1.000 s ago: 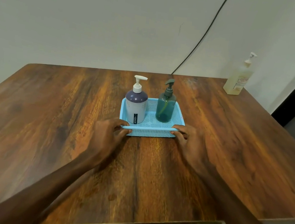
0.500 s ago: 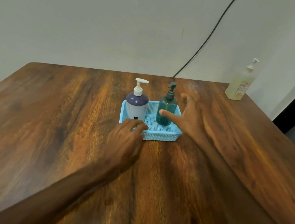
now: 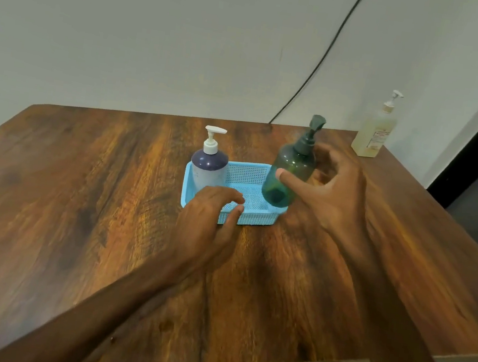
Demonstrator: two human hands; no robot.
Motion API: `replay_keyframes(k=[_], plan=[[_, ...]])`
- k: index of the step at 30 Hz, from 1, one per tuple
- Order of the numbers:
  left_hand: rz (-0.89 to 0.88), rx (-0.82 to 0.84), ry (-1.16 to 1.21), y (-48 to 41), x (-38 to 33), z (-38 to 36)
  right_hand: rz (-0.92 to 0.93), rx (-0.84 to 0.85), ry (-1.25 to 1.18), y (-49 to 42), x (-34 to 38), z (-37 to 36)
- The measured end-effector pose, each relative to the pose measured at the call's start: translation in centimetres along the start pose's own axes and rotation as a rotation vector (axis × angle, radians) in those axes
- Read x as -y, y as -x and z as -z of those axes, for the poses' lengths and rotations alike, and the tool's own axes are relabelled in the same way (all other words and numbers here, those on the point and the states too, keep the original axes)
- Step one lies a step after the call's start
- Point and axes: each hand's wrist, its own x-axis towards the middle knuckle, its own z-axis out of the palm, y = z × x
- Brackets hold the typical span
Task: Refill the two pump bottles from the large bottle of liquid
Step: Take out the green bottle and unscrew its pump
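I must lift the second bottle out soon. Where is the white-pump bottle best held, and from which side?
Hold the bottle with the white pump round its wide body, above the basket wall, coming from the left. It stands upright at the basket's left end; the wall covers its base, and its neck is thin.

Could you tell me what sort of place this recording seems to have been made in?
Probably a plain indoor workroom: a brown wood-grain table stands against a blank pale wall, with a thin black cable running down it.
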Motion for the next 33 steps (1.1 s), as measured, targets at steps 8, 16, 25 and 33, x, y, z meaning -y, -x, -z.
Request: replay_keyframes(k=[8, 16, 25, 33], plan=[[0.006, 0.244, 0.43, -1.1, -5.6, -3.2, -0.16, 0.082, -0.057, 8.4, -4.3, 2.9], [-0.115, 0.415, 0.421, -1.0, -5.7, -5.5, -0.134, 0.063, -0.056, 9.5, -7.0, 2.0], [-0.064, 0.086, 0.394, -0.9, -6.1, -6.4, -0.124, 0.041, -0.027, 9.0, -6.5, -0.1], [0.285, -0.074, 0.495, -1.6, -7.7, -7.9, -0.14, -0.018, 0.005, 9.4, -6.3, -0.4]])
